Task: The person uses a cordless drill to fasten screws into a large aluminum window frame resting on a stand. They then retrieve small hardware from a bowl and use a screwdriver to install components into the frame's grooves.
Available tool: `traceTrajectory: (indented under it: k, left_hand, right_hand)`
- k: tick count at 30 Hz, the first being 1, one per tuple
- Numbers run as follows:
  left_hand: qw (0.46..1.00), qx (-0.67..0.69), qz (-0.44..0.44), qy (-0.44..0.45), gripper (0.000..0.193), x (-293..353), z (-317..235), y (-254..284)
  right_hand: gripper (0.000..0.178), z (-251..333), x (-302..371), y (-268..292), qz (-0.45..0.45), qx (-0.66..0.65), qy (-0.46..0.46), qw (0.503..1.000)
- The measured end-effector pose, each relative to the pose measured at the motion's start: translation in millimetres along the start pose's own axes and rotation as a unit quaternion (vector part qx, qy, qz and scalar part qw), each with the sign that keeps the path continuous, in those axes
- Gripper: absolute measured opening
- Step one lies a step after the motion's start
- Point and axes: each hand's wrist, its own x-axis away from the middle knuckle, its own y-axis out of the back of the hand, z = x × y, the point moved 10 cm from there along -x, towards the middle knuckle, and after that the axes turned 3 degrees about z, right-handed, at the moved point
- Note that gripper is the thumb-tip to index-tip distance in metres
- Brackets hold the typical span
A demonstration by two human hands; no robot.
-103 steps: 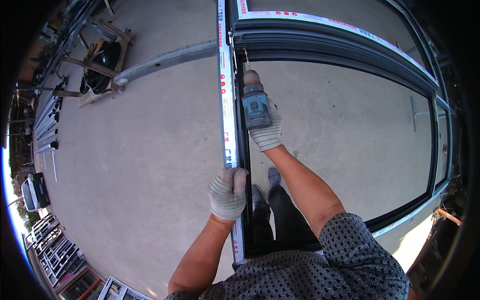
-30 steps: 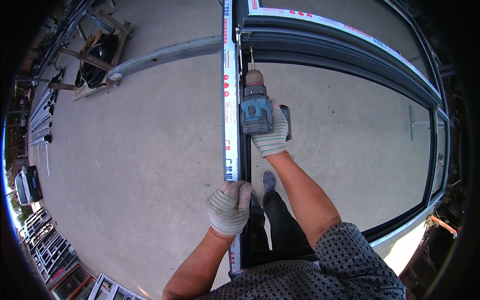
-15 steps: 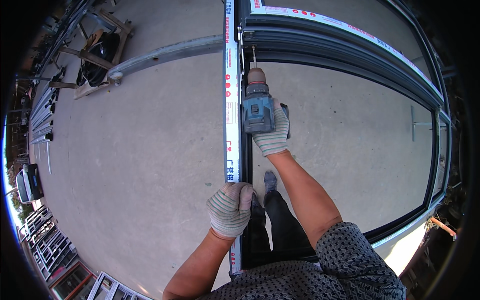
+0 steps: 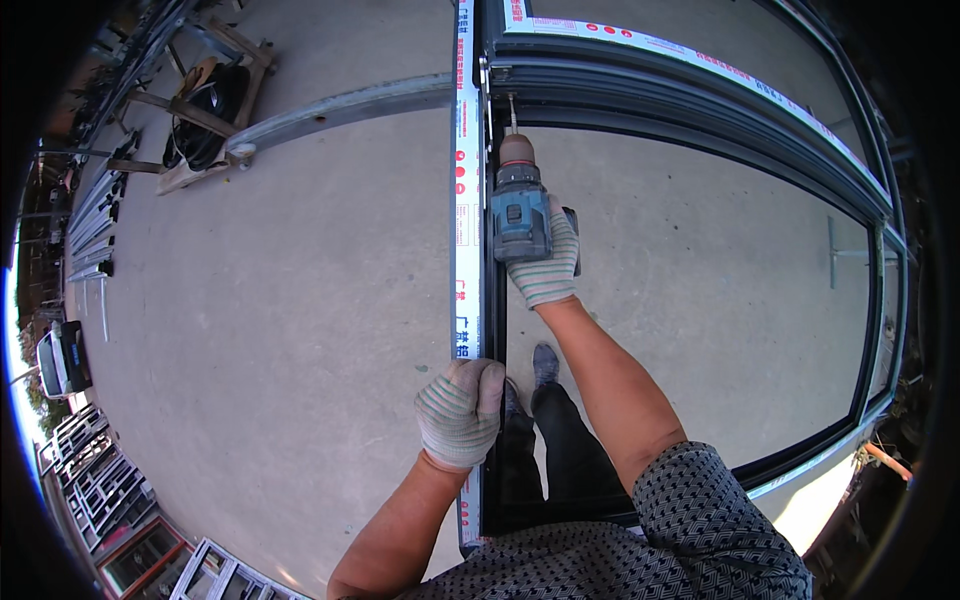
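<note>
With the left hand clamped round the upright window-frame bar and the right hand wrapped round the cordless drill, keep its bit square to the frame corner.

— What's the person wearing here?
— Knit work gloves, pale with faint stripes, on the left hand and right hand.
— Sleeves?
— Short, dark with a fine light pattern; forearms bare. Dark trousers, dark shoes below.

white printed film strip | red marks | on upright frame bar
</note>
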Motion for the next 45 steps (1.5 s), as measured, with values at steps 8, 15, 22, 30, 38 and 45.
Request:
traceTrajectory:
  k: [8, 15, 22, 30, 38, 45]
  left_hand:
    - [1.0, -0.011, -0.006, 0.005, 0.017, -1, -3, -2]
    - [0.988, 0.098, -0.037, 0.11, 0.038, 0, 12, 8]
    - [0.735, 0.578, -0.041, 0.353, 0.035, 19, 53, -12]
    - [0.615, 0.718, 0.0, 0.326, 0.047, 35, 28, -22]
    - [0.628, 0.722, 0.028, 0.29, 0.045, 37, 19, -13]
    - [0.616, 0.734, 0.046, 0.283, 0.04, 39, 19, -13]
  right_hand:
    - [0.011, 34, 10, -15, 0.01, 0.077, 0.024, 0.997]
    - [0.022, 69, 95, 20, 0.008, 0.23, 0.063, 0.971]
    - [0.028, 89, 233, 5, 0.059, 0.933, 0.154, 0.32]
    - [0.031, 65, 298, -25, 0.116, 0.893, 0.054, 0.431]
    - [0.017, 44, 305, -74, 0.134, 0.877, 0.101, 0.45]
    - [0.023, 44, 305, -61, 0.145, 0.848, 0.029, 0.509]
